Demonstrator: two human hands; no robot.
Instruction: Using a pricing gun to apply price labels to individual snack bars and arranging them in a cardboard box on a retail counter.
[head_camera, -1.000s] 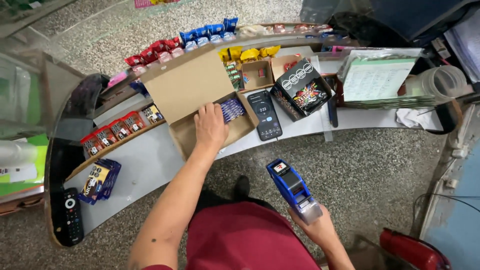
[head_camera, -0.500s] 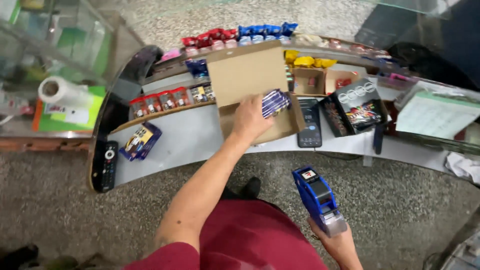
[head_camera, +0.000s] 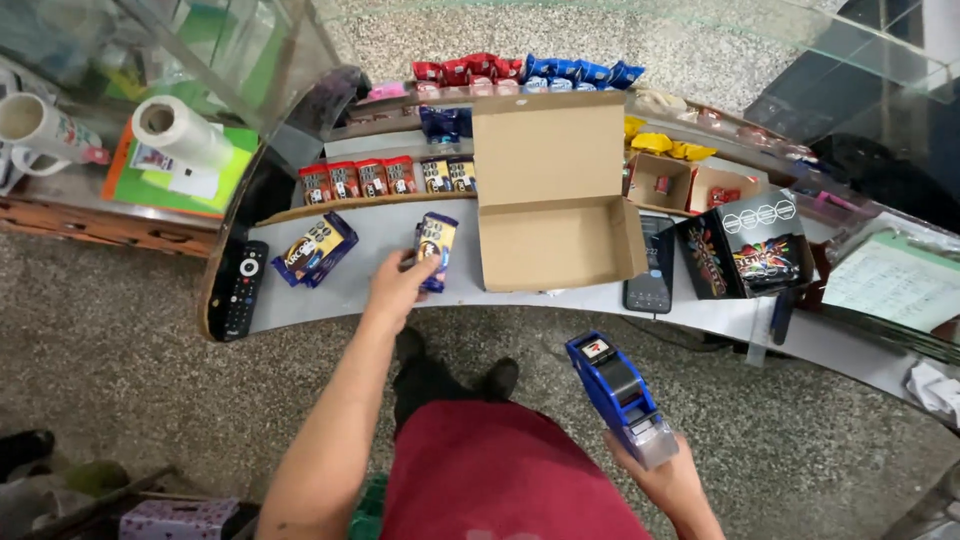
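The left hand (head_camera: 400, 287) is pinching a stack of purple wrapped bars (head_camera: 436, 250) beside the emptied open cardboard box (head_camera: 556, 205), while the right hand (head_camera: 668, 478) is gripping a blue price-label gun (head_camera: 620, 395), bars seemingly unlabelled.

curved grey counter (head_camera: 380, 225): bore an open, empty cardboard box (head_camera: 555, 245), dark phone (head_camera: 652, 265), black printed box (head_camera: 748, 248), purple snack packs (head_camera: 316, 249), black remote (head_camera: 237, 288) at the left end.

Even, soft daylight; faint shadows; glare on the clear glass panel (head_camera: 880, 60) at upper right; wide-angle bending curves the grey bench (head_camera: 330, 290).
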